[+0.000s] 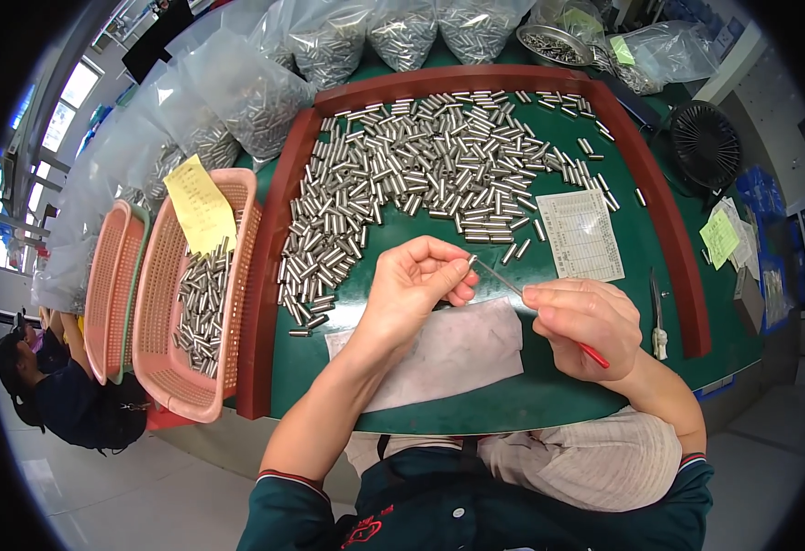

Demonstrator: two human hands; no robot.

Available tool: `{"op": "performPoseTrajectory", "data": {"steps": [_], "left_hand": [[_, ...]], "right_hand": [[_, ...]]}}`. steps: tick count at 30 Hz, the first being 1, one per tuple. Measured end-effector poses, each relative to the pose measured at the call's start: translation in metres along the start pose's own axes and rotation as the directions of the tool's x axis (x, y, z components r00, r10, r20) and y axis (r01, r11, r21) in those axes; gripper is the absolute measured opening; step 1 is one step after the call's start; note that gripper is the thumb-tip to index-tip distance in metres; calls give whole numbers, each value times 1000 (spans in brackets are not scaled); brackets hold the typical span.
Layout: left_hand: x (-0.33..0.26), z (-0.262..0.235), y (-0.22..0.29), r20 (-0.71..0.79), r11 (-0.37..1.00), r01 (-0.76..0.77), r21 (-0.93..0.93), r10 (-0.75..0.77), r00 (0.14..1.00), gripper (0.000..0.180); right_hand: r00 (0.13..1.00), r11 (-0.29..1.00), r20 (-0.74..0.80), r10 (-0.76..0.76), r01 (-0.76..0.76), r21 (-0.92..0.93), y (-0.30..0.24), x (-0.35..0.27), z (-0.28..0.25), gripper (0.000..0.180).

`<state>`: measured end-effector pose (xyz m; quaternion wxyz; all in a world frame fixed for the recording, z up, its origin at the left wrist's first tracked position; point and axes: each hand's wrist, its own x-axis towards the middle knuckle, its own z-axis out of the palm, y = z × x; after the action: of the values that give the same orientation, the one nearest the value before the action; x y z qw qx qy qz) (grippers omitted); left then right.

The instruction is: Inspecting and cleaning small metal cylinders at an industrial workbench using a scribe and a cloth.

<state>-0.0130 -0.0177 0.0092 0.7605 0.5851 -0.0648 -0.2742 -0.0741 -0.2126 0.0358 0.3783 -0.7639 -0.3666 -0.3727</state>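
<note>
Two bare hands meet over the near middle of a green surface (604, 386) in the head view. The left hand (413, 280) comes up from the lower edge on a bare forearm, wrist bent, palm turned toward the person, its thumb and forefinger pinched shut on a small metal pin (469, 262). The right hand (584, 323) sits just right of it, knuckles up, fingers curled closed around a thin rod (513, 286) with a red end (595, 356) that sticks out near the wrist. The rod's tip reaches left to the pin; whether it enters the pin cannot be told.

A white sheet (462, 354) lies on the surface beneath both hands. Farther away, a big heap of like pins (421, 170) spreads inside a red-brown frame (664, 220). A printed form (580, 234) lies to the right of the heap. On the left, a pink basket (168, 312) holds more pins and a yellow note (199, 204). Clear bags of pins (329, 41) line the far edge, and a black fan (705, 142) stands at far right.
</note>
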Motion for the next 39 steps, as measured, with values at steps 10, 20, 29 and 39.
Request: {"op": "performPoseTrajectory", "data": {"steps": [10, 20, 29, 39], "left_hand": [[0, 0, -1, -43, 997, -74, 35, 76, 996, 9], [-3, 10, -3, -19, 992, -113, 61, 114, 993, 10], [-2, 8, -2, -59, 991, -127, 45, 129, 990, 8], [2, 3, -1, -146, 983, -184, -8, 181, 973, 14]], "right_hand": [[996, 997, 49, 72, -70, -43, 1, -1, 4, 22], [1000, 1000, 13, -4, 4, -27, 0, -2, 2, 19], [986, 995, 137, -97, 101, -23, 1, 0, -3, 20], [990, 993, 86, -114, 114, 1, 0, 0, -5, 22]]}}
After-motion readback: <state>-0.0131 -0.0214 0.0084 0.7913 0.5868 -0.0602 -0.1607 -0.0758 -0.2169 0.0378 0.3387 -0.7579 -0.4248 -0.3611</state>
